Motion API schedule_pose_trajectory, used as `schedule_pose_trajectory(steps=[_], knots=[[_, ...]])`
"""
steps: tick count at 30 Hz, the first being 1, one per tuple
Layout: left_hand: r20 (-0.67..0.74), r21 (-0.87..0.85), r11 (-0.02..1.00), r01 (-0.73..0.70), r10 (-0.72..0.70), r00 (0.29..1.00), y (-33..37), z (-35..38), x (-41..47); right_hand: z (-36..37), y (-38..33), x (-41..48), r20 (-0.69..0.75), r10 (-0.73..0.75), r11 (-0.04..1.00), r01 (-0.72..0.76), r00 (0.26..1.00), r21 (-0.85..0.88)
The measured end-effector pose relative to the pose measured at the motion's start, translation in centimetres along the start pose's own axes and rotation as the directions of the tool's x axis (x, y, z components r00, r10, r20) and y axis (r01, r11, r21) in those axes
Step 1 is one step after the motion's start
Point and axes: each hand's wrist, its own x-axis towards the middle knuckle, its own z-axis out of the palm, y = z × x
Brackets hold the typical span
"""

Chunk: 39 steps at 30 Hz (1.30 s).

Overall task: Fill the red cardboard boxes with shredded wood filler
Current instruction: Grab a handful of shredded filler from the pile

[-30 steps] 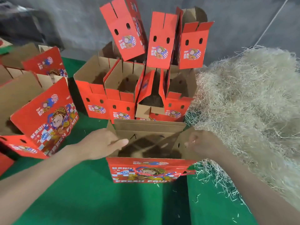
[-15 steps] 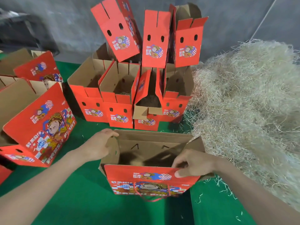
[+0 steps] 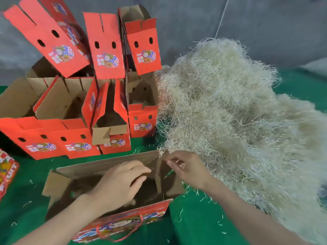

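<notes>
Shifted since the frame half a second back: left hand (image 3: 122, 181) off the far-left rim and down into the mouth of the near red-printed corrugated cardboard box (image 3: 123, 225), right hand (image 3: 189, 168) off the red front wall to the upright brown end flap (image 3: 160, 174). Noted left fingers loosely curled, gripping nothing visible. Cannot tell whether right fingertips pinch the flap edge or a few pale strands. Found heaped pale shredded wood filler (image 3: 230, 112) just right of the box, touching that flap. Seen dark interior, little filler if any. Judged filling of this box barely begun. Noted stacked open red cardboard boxes (image 3: 77, 144) behind on green table cover (image 3: 194, 218), contents mostly hidden.
</notes>
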Motion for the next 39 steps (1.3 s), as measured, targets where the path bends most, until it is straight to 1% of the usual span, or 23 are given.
schedule_pose_trajectory(steps=[2, 4, 6, 8, 9, 12, 14, 16, 18, 20, 21, 23, 26, 27, 29, 30, 31, 32, 33, 35, 36, 38, 39], knots=[[0.014, -0.036, 0.999, 0.027, -0.026, 1.000, 0.8, 0.8, 1.8, -2.4, 2.4, -0.4, -0.110, 0.099, 0.992, -0.106, 0.989, -0.062], [0.029, -0.067, 0.997, 0.043, -0.041, 0.999, 1.5, 1.5, 3.7, -5.3, 5.7, -0.6, -0.172, 0.226, 0.937, -0.262, 0.959, -0.230], [0.050, -0.105, 0.994, 0.040, -0.035, 0.998, 2.2, 2.3, 5.7, -8.2, 9.2, -0.9, -0.156, 0.423, 0.757, -0.443, 0.893, -0.480], [0.075, -0.133, 0.990, 0.050, -0.040, 0.996, 3.1, 3.2, 7.6, -10.3, 12.3, -1.4, -0.130, 0.567, 0.598, -0.515, 0.813, -0.615], [0.088, -0.145, 0.987, 0.064, -0.052, 0.995, 3.5, 3.6, 8.5, -10.7, 13.5, -1.6, -0.110, 0.611, 0.573, -0.533, 0.784, -0.623], [0.119, -0.182, 0.975, 0.126, -0.105, 0.987, 4.6, 5.0, 11.2, -9.5, 15.3, -2.0, -0.019, 0.676, 0.577, -0.545, 0.736, -0.608], [0.162, -0.203, 0.962, 0.185, -0.153, 0.975, 4.9, 5.7, 13.1, -8.6, 15.5, -1.7, 0.030, 0.651, 0.607, -0.497, 0.758, -0.619], [0.202, -0.232, 0.938, 0.259, -0.214, 0.956, 5.1, 6.2, 14.9, -9.4, 15.6, -0.5, -0.084, 0.551, 0.705, -0.517, 0.830, -0.486], [0.245, -0.326, 0.885, 0.332, -0.260, 0.934, 5.5, 6.5, 16.8, -11.1, 14.8, 1.3, -0.269, 0.495, 0.827, -0.543, 0.826, -0.146], [0.320, -0.415, 0.816, 0.401, -0.282, 0.905, 6.1, 6.8, 18.8, -12.9, 13.1, 3.1, -0.395, 0.433, 0.901, -0.397, 0.810, 0.174], [0.356, -0.426, 0.799, 0.425, -0.284, 0.890, 6.6, 7.2, 19.7, -13.4, 12.4, 3.9, -0.432, 0.404, 0.913, -0.325, 0.806, 0.247], [0.394, -0.422, 0.794, 0.439, -0.275, 0.877, 7.6, 8.2, 21.2, -13.5, 11.2, 5.0, -0.459, 0.352, 0.928, -0.240, 0.815, 0.285], [0.405, -0.430, 0.785, 0.446, -0.273, 0.872, 9.5, 10.2, 23.3, -13.7, 10.3, 6.5, -0.353, 0.338, 0.919, -0.223, 0.872, 0.326], [0.398, -0.461, 0.755, 0.466, -0.294, 0.869, 9.9, 10.8, 24.1, -13.9, 10.0, 7.0, -0.264, 0.348, 0.904, -0.248, 0.900, 0.347], [0.359, -0.553, 0.671, 0.494, -0.343, 0.868, 10.1, 11.9, 25.6, -14.7, 10.0, 7.6, 0.000, 0.371, 0.877, -0.350, 0.929, 0.331], [0.346, -0.576, 0.628, 0.523, -0.393, 0.852, 10.1, 12.1, 26.2, -15.2, 10.4, 7.5, 0.117, 0.370, 0.885, -0.388, 0.922, 0.258], [0.351, -0.599, 0.576, 0.557, -0.436, 0.829, 9.9, 12.3, 26.5, -16.0, 10.9, 7.1, 0.175, 0.373, 0.897, -0.403, 0.911, 0.182], [0.364, -0.612, 0.534, 0.583, -0.464, 0.807, 9.6, 12.3, 26.7, -17.1, 11.5, 6.5, 0.162, 0.392, 0.902, -0.413, 0.906, 0.125], [0.369, -0.612, 0.520, 0.596, -0.479, 0.797, 9.2, 12.2, 26.8, -18.4, 12.2, 5.7, 0.094, 0.424, 0.899, -0.431, 0.901, 0.074], [0.316, -0.601, 0.546, 0.583, -0.508, 0.801, 8.5, 11.7, 26.9, -20.6, 13.8, 3.7, -0.020, 0.491, 0.869, -0.492, 0.871, -0.061], [0.292, -0.594, 0.552, 0.585, -0.530, 0.796, 8.1, 11.3, 27.0, -21.3, 14.4, 2.7, 0.023, 0.524, 0.847, -0.519, 0.851, -0.117], [0.248, -0.600, 0.538, 0.591, -0.578, 0.778, 7.2, 11.1, 27.4, -20.7, 15.1, 1.1, 0.231, 0.585, 0.810, -0.540, 0.778, -0.229], [0.219, -0.612, 0.532, 0.586, -0.598, 0.771, 6.8, 11.0, 27.7, -19.6, 15.5, 0.3, 0.286, 0.611, 0.787, -0.529, 0.738, -0.318]])
